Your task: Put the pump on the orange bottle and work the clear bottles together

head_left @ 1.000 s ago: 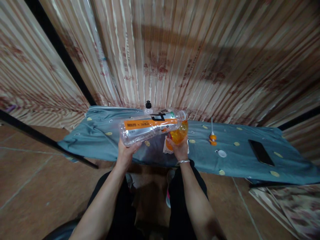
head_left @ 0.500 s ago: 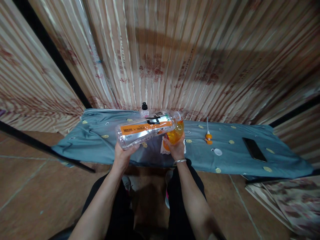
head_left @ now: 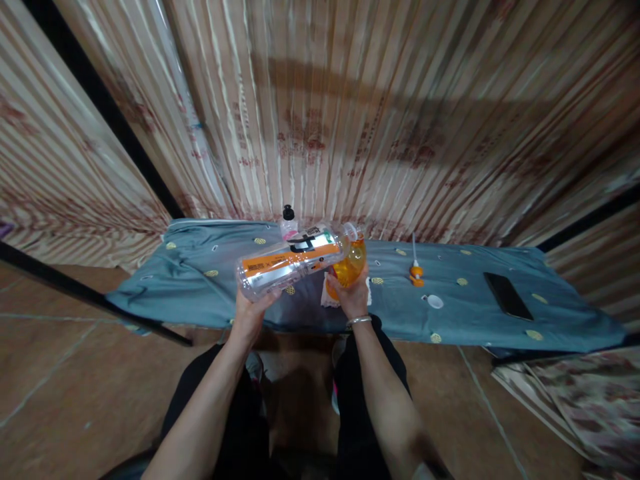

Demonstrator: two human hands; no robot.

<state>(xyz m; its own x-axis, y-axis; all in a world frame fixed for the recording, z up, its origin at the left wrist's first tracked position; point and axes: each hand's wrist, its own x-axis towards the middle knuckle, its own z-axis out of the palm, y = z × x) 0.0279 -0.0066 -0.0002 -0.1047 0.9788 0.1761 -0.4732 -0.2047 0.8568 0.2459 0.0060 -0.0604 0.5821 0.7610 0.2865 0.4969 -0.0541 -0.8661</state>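
My left hand [head_left: 251, 310] grips the base of a large clear plastic bottle [head_left: 290, 261] with an orange label. The bottle lies almost level, its open neck pointing right over the mouth of a small orange bottle [head_left: 349, 265]. My right hand [head_left: 351, 297] is closed round the lower part of that orange bottle and holds it upright just above a white cloth [head_left: 330, 299] on the teal-covered bench [head_left: 200, 287]. A silver bangle sits on my right wrist.
A small bottle with a black cap [head_left: 288, 221] stands at the back of the bench. An orange pump head with a white tube [head_left: 415, 270], a white cap [head_left: 435, 302] and a black phone [head_left: 508, 296] lie to the right. Striped curtains hang behind.
The clear bottle's base has dropped slightly and its neck now sits closer over the orange bottle's mouth. Both hands keep their grips.
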